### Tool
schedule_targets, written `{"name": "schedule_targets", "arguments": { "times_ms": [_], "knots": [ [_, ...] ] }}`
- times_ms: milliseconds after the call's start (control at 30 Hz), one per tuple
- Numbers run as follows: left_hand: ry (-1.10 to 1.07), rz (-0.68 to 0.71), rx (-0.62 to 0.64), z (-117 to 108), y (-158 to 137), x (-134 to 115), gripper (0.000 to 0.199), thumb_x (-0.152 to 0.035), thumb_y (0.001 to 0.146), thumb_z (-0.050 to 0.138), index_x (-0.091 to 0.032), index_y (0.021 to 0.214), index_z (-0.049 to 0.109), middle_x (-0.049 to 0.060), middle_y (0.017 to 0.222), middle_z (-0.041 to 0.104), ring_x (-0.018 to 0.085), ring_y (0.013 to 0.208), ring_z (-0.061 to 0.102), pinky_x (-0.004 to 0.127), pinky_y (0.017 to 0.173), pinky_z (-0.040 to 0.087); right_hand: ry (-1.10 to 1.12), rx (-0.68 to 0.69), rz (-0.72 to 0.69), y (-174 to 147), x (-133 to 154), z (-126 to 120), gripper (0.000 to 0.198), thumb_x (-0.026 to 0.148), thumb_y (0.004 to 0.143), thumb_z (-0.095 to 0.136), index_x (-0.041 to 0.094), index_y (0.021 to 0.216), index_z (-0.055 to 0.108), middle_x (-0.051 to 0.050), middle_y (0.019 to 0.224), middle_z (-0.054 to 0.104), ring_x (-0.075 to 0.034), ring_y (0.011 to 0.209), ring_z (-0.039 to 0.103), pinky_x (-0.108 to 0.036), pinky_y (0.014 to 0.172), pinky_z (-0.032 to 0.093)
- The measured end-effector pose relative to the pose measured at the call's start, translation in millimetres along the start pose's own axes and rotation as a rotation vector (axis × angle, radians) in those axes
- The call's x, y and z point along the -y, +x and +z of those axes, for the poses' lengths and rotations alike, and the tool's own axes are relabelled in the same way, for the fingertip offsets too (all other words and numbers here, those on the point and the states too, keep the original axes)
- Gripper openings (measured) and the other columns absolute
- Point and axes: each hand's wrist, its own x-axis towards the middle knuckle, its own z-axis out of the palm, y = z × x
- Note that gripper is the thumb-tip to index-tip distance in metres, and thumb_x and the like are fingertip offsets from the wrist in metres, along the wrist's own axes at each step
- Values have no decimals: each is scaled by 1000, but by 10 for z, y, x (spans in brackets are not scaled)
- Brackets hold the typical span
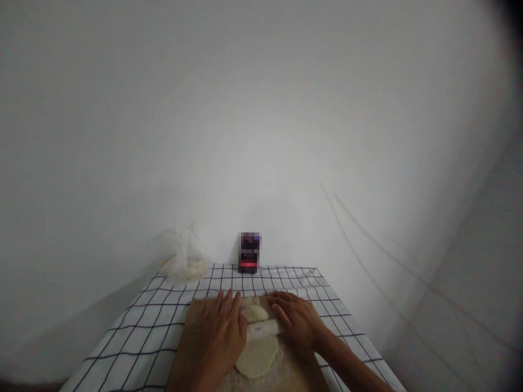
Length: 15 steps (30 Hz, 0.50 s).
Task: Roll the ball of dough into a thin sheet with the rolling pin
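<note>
Under the fingers of both hands lies a floured board [192, 326]. The left hand [224, 332] and right hand [300, 321] press down, fingers extended rather than curled. Between them sits a flattened dough sheet [256, 360], crossed by a pale rolling pin [263, 329], its ends beneath the hands.

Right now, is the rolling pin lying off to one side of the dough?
No, the rolling pin lies across the dough, which shows on both its near and far sides.

Both hands [300, 321] rest on what seems a rolling pin [262, 329] lying across flattened dough [256, 360] on a board [295, 375].
</note>
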Motion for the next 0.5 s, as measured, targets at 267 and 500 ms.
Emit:
{"name": "schedule_targets", "arguments": {
  "times_ms": [267,500],
  "knots": [
    [-8,168,-104,62,-230,-8,45,-24,102,38,-20,144,54,11,149,59,33,141,51,60,114,43,18,-195,84,-547,237,189,47,39,109,33,19,138,65,-10,145,64,-27,136,58,-47,116,46],
    [-101,156,-58,1,-353,-31,51,-31,103,36,-24,154,44,7,156,53,30,145,47,58,115,43,66,-165,99,-810,375,172,48,43,109,36,21,143,60,-8,146,63,-26,137,58,-49,122,38]
  ]
}}
